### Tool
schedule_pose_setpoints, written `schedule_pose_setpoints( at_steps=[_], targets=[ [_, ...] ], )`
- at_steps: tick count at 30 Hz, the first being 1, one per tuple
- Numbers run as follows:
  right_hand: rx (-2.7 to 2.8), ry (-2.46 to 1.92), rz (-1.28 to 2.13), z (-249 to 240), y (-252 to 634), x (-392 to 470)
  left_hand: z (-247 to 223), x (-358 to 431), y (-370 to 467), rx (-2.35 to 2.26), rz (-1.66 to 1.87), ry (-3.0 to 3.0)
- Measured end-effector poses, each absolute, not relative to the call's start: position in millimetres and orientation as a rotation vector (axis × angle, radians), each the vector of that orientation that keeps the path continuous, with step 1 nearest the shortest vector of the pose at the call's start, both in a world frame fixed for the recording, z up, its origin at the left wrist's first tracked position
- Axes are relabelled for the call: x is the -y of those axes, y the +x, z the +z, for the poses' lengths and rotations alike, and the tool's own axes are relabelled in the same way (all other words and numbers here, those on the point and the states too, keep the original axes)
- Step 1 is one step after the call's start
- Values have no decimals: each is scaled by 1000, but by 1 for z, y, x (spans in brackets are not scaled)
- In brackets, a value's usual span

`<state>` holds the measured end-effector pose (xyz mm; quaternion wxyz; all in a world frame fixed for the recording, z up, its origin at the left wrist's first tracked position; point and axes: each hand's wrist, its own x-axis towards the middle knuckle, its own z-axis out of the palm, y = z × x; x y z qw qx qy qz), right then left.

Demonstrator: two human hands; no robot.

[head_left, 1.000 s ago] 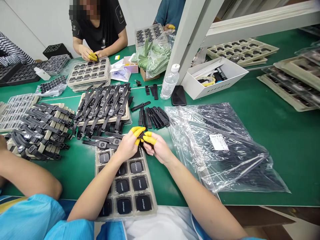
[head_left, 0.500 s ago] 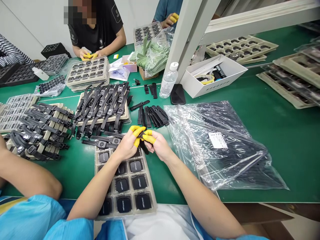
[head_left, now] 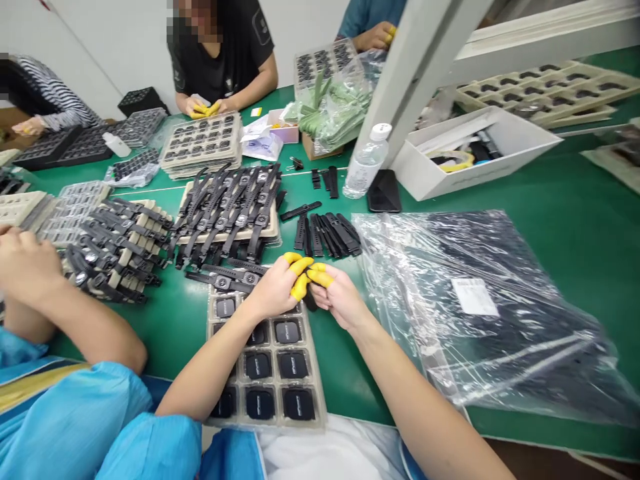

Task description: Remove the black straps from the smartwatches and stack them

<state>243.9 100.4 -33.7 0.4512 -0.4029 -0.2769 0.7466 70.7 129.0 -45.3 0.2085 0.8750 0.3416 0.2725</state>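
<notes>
My left hand (head_left: 278, 288) and my right hand (head_left: 336, 293) meet above the top edge of a clear tray (head_left: 317, 380) of black square watch faces. Yellow covers sit on several fingertips of both. Pinched between them is a small dark watch part, mostly hidden by the fingers; a black strap (head_left: 311, 300) hangs below. Just left of my left hand, two watches with straps (head_left: 223, 283) lie across the tray's upper end. Loose black straps (head_left: 333, 235) are spread on the green table beyond my hands.
Trays heaped with strapped watches (head_left: 227, 207) stand at the left. On the right are a plastic bag of dark material (head_left: 480, 347), a water bottle (head_left: 367, 163), a phone (head_left: 384, 191) and a white box (head_left: 430, 175). A neighbour's arm (head_left: 95, 327) rests at the left.
The view has swung left, so things sit further right in it. Both hands remain together on the dark part. The neighbour's hands have come into view at the left edge.
</notes>
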Motion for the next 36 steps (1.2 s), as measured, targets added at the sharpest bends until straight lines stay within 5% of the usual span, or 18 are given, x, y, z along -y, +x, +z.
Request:
schedule_pose_setpoints(
  at_steps=[18,36],
  targets=[
    [1000,-1023,1599,-37,248,-92,-42,-119,75,-868,783,1912],
    [1798,-1251,478,-73,267,-105,15,-111,68,-1102,397,1725]
  ],
)
